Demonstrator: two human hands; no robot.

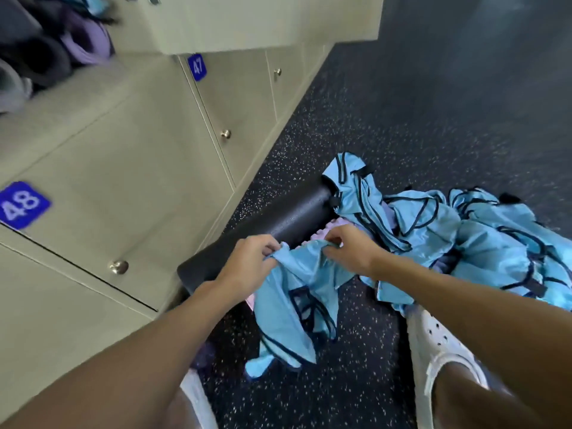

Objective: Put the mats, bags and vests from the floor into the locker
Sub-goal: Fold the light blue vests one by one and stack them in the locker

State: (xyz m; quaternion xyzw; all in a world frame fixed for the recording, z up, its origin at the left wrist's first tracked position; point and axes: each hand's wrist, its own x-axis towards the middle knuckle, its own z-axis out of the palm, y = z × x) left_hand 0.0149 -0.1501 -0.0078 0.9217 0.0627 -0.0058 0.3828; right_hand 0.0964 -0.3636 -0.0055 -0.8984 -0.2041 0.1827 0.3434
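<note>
Your left hand (247, 258) and right hand (349, 246) each pinch the top edge of a light blue vest (288, 305), holding it up just in front of the black rolled mat (278, 224). More blue vests (483, 243) lie heaped to that mat's right, and beige lockers (123, 168) stand along its left.

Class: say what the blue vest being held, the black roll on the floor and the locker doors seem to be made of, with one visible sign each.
Blue vest: thin, slightly glossy fabric, probably synthetic; it hangs limp and creases.
Black roll: likely foam, matte; fine pebbled surface.
Locker doors: smooth beige, painted metal or laminate; the look leaves it open.
</note>
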